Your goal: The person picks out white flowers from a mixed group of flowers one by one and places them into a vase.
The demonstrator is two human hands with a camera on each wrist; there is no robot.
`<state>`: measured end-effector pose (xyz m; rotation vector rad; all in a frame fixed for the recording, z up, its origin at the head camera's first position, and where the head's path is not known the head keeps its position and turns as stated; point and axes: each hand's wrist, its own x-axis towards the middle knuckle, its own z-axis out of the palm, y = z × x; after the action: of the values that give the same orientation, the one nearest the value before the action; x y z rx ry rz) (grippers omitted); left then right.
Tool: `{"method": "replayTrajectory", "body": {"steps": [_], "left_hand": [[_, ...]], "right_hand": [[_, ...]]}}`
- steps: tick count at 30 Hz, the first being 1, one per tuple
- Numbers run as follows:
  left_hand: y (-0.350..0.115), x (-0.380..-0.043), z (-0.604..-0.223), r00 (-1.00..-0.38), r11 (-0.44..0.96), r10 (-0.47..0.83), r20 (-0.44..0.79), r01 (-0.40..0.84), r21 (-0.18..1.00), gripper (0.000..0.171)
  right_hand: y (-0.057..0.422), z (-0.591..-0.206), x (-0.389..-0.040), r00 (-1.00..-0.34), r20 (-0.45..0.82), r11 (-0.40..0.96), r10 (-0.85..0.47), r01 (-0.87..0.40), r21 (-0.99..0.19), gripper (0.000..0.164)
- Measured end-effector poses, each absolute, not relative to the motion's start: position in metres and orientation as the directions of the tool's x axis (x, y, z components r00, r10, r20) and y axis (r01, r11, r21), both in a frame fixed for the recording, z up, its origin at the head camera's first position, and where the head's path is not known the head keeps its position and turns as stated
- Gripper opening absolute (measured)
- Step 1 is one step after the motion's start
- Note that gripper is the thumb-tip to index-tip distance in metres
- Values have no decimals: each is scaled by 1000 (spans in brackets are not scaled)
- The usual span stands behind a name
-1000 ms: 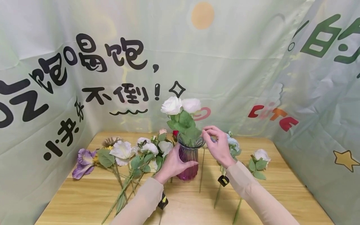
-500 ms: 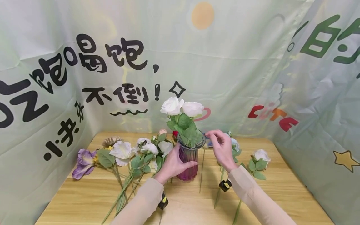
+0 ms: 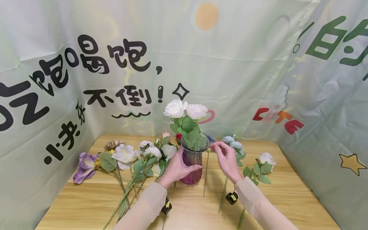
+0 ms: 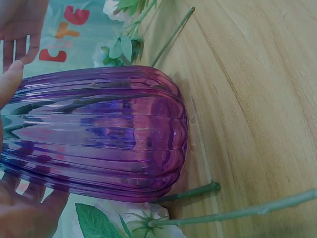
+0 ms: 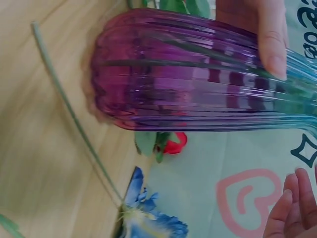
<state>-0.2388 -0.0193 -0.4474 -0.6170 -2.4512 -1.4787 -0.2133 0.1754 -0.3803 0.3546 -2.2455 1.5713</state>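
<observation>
A ribbed glass vase (image 3: 192, 167), purple below and bluish at its flared rim, stands upright on the wooden table. My left hand (image 3: 176, 168) grips its left side, the thumb across the front. Two white roses, one on the left (image 3: 174, 108) and one on the right (image 3: 196, 111), rise from its mouth with green leaves at the rim. Through the glass, dark stems (image 5: 163, 63) show in the right wrist view. My right hand (image 3: 227, 158) hovers just right of the rim, thumb and forefinger close together, holding nothing; its relaxed fingers (image 5: 293, 186) show beside the vase.
Left of the vase lie a purple flower (image 3: 85, 167), a pale ruffled flower (image 3: 125, 155) and other white blooms (image 3: 153, 151). To the right are light blue flowers (image 3: 237, 147) and a single white rose (image 3: 266, 158). A blue flower (image 5: 148, 213) lies behind the vase. Printed cloth (image 3: 230, 80) encloses the table.
My right hand has drawn slightly right, away from the vase's rim. The right-hand white rose shifted a little to the right, then stayed. My left hand keeps its grip on the vase.
</observation>
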Motion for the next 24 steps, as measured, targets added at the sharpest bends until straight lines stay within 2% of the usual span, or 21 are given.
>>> {"method": "replayTrajectory", "body": {"steps": [4, 11, 16, 24], "left_hand": [[-20, -238, -448, -887, 412, 244, 392, 461, 786, 87], [-19, -236, -446, -892, 409, 245, 380, 450, 794, 88], [-19, -235, -446, -896, 409, 250, 367, 442, 799, 87], [-19, -237, -448, -904, 421, 236, 358, 427, 800, 88]], "right_hand": [[179, -387, -209, -893, 449, 363, 0, -418, -833, 20], [203, -422, -217, -903, 430, 351, -16, -408, -843, 19], [221, -432, -207, -916, 400, 378, -35, -382, -843, 18], [246, -437, -192, -935, 352, 550, -52, -321, -771, 20]]}}
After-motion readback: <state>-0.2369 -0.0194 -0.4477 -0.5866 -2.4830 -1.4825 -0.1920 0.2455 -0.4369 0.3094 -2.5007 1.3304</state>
